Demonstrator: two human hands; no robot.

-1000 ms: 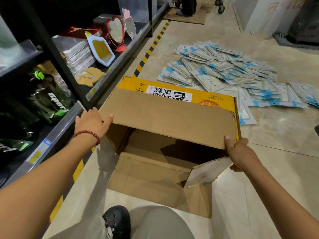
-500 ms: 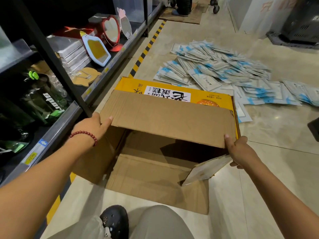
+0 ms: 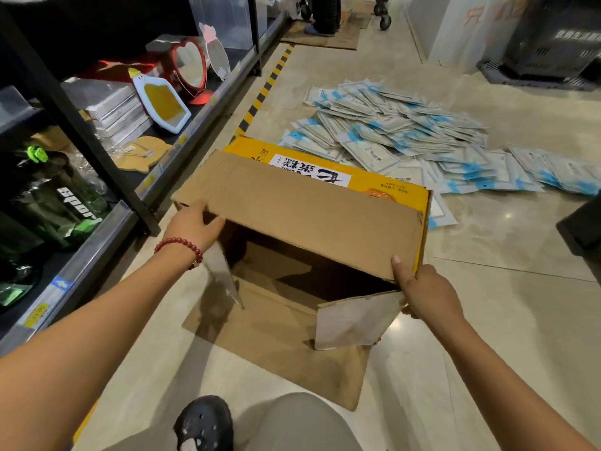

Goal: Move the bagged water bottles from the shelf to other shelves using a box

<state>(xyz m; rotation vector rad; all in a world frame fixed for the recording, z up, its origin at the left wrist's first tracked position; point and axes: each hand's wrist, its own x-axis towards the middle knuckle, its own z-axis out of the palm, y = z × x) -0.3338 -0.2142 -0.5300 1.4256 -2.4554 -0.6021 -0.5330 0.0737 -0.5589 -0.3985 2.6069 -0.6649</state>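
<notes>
Cardboard box (image 3: 302,222): lying on its side on the tiled floor (image 3: 507,304), opening toward the person, yellow printed face on the far side, flaps spread.
Left hand (image 3: 192,222): grips the box's upper flap at its left corner; red bead bracelet (image 3: 180,245) on the wrist.
Right hand (image 3: 426,291): grips the flap's right corner, thumb on top.
Bagged water bottles (image 3: 61,203): on the shelf (image 3: 94,252) left of the box.
Blue-and-white packets (image 3: 406,138): heaped on the floor beyond the box.
</notes>
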